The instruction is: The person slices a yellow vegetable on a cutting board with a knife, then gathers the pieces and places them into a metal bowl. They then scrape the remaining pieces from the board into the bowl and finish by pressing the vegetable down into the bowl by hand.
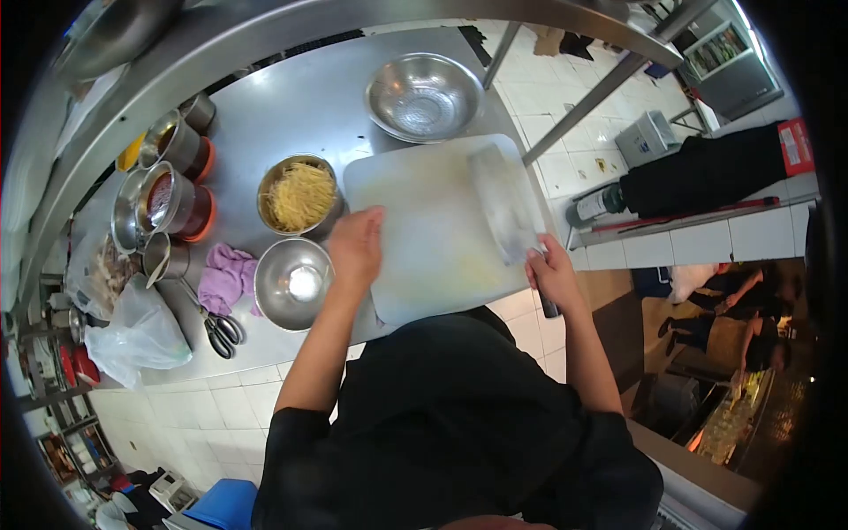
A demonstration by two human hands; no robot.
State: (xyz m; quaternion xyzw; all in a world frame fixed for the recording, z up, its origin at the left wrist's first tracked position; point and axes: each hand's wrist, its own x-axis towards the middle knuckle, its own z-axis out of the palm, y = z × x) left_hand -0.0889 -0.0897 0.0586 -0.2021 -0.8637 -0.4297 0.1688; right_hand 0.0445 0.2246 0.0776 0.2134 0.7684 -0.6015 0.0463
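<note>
A white cutting board [424, 221] lies on the steel table in front of me, with faint yellowish stains on it. My right hand [555, 272] is wrapped round the dark handle of a cleaver [502, 203]. Its broad blade, smeared by motion, is over the right part of the board. At the board's left edge is my left hand [356, 243], fingers loosely extended and holding nothing visible. Beside that hand stands a metal bowl of pale yellow shreds [302, 196]. A second steel bowl [294, 284], with nothing visible inside, sits nearer to me by my left wrist.
A perforated steel bowl [424, 97] stands beyond the board. To the left are a purple cloth [228, 276], scissors [221, 334], a plastic bag [140, 336] and several metal containers [177, 203]. A shelf rail [353, 31] crosses above. Other people [738, 309] are at the far right.
</note>
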